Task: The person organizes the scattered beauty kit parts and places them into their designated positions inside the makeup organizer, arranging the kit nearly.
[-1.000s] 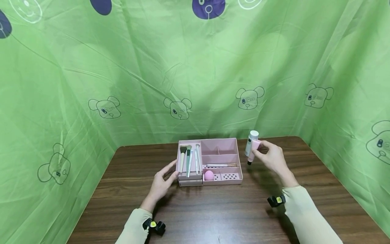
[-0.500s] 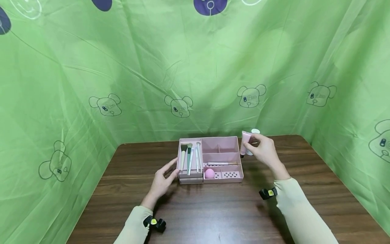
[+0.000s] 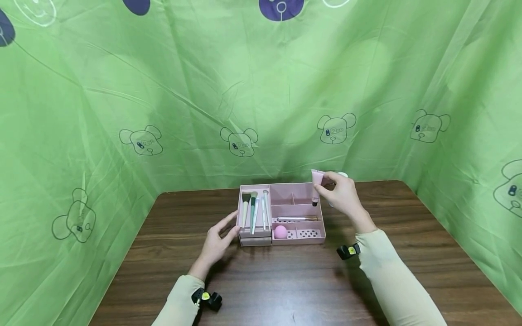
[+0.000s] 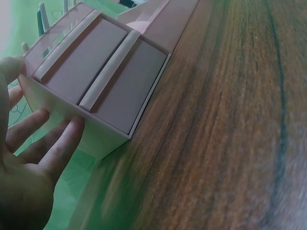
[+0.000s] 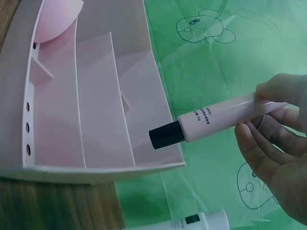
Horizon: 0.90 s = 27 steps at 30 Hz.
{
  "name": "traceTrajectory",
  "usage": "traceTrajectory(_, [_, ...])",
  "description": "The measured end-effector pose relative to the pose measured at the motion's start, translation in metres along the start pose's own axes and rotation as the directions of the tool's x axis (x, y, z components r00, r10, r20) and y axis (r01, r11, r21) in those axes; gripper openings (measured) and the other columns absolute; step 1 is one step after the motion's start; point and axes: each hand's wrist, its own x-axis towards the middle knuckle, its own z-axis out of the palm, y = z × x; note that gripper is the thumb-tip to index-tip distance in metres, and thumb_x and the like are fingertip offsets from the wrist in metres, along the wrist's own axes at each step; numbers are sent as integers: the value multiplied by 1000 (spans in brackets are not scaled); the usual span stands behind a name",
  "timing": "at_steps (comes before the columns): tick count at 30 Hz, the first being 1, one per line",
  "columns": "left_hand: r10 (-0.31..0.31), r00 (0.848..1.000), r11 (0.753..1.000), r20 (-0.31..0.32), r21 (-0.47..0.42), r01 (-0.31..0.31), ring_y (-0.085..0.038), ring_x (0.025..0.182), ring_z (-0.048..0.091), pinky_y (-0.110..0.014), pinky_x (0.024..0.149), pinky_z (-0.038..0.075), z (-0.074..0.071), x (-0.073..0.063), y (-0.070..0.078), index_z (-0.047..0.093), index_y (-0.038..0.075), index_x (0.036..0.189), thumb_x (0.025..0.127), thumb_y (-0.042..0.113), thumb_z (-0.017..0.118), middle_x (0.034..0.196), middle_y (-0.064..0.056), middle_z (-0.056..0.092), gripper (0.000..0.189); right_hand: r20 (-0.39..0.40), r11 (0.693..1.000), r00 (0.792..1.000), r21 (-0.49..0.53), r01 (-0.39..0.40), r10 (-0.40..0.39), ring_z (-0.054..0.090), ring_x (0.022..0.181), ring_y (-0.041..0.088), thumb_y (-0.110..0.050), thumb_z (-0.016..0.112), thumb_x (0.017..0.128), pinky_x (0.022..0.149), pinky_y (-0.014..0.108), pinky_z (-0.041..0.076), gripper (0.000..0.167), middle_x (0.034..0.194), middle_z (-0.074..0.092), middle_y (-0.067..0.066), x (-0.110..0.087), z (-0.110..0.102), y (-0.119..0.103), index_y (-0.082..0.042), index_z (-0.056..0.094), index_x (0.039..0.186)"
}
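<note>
A pink squeeze tube [image 3: 316,185] with a black cap is pinched between the thumb and fingers of my right hand [image 3: 344,194]. It hangs cap down over the back right of a pink makeup organizer [image 3: 299,242]. In the right wrist view the black cap [image 5: 166,135] overlaps the rear compartment. My left hand [image 3: 217,242] rests its fairly straight fingers on the organizer's left side, beside two drawers [image 4: 127,81]. Several makeup brushes [image 3: 253,213] lie on the left top. A pink ball-shaped sponge [image 3: 280,232] sits in the front compartment, and slim brushes [image 3: 297,219] lie in the middle one.
Behind my right hand stands a white-capped bottle [image 5: 211,221], mostly hidden in the head view. The dark wooden table [image 3: 269,285] carries everything. A green printed cloth [image 3: 285,99] hangs behind the table and along its sides.
My right hand has carried the pink tube leftward from beside the bottle to above the organizer's back right compartment. My left hand has stayed at the organizer's side.
</note>
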Motion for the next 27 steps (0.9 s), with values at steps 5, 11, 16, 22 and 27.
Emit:
traceTrajectory(5, [2, 1000, 1000, 6, -9, -2, -43, 117, 57, -27, 90, 57, 1, -1, 1, 50, -3, 139, 95, 7, 62, 135, -27, 55, 47, 12, 999, 1000, 33, 3, -4, 68, 73, 24, -19, 76, 84, 69, 43, 60, 21, 84, 72, 10, 2, 6, -1, -5, 70, 98])
traceTrajectory(11, [-3, 1000, 1000, 5, -15, 3, -46, 116, 55, -28, 89, 58, 2, -2, 2, 49, -4, 139, 95, 5, 62, 135, -28, 54, 47, 40, 997, 999, 66, -31, 28, 68, 76, 24, -19, 76, 84, 71, 41, 61, 21, 87, 72, 12, 3, 10, -6, -5, 69, 97])
traceTrajectory(16, [-5, 1000, 1000, 5, -12, 5, -46, 117, 55, -28, 89, 58, 1, -1, 2, 49, -3, 139, 95, 6, 62, 135, -27, 54, 47, 42, 995, 999, 97, -32, 29, 69, 78, 26, -18, 76, 84, 73, 41, 62, 21, 89, 72, 13, 4, 15, -9, -4, 69, 97])
traceTrajectory(22, [-5, 1000, 1000, -2, -14, 5, -45, 116, 56, -29, 88, 58, 0, -1, 0, 50, -2, 139, 95, 7, 62, 134, -28, 55, 47, 39, 995, 999, 99, -24, 20, 69, 78, 25, -18, 76, 83, 73, 39, 62, 19, 89, 72, 12, 9, 24, -13, -5, 69, 95])
traceTrajectory(27, [-3, 1000, 1000, 0, -14, 3, -45, 116, 56, -29, 88, 58, 0, -1, -1, 50, -1, 139, 95, 8, 62, 135, -27, 54, 47, 38, 994, 999, 104, -13, 9, 69, 78, 24, -20, 76, 83, 72, 37, 62, 19, 88, 72, 11, 11, 29, -18, -7, 69, 94])
